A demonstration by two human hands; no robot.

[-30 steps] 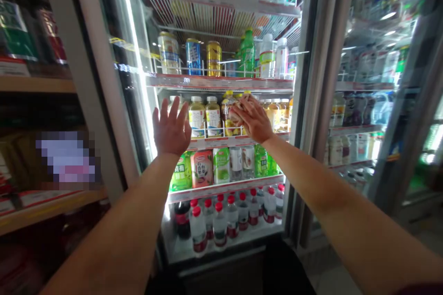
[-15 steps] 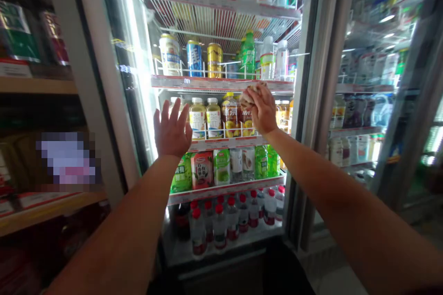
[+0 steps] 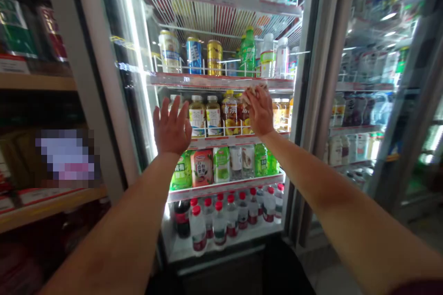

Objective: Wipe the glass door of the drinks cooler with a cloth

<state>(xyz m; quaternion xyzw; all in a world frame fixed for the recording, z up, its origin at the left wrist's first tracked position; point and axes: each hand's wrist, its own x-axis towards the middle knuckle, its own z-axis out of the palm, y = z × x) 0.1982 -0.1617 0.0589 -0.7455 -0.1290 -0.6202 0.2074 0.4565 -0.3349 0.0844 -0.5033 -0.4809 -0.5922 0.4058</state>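
Observation:
A lit drinks fridge fills the middle of the head view, and reflections show on its glass door. My left hand is open, fingers spread, laid flat against the glass at the left. To the right, my right hand is closed on a crumpled, light-coloured patterned cloth pressed to the pane. Behind the hands, a shelf holds pale tea bottles and dark tea bottles with yellow caps. My right hand partly covers one of the dark bottles.
A metal door frame runs upright on the right, with another glass-fronted fridge past it. Wooden shelves with packaged goods stand at the left. Red-capped water bottles and green drink cartons sit lower in the fridge.
My right hand and the cloth have shifted very slightly left on the glass. My left hand stays in place. The view has tilted a little.

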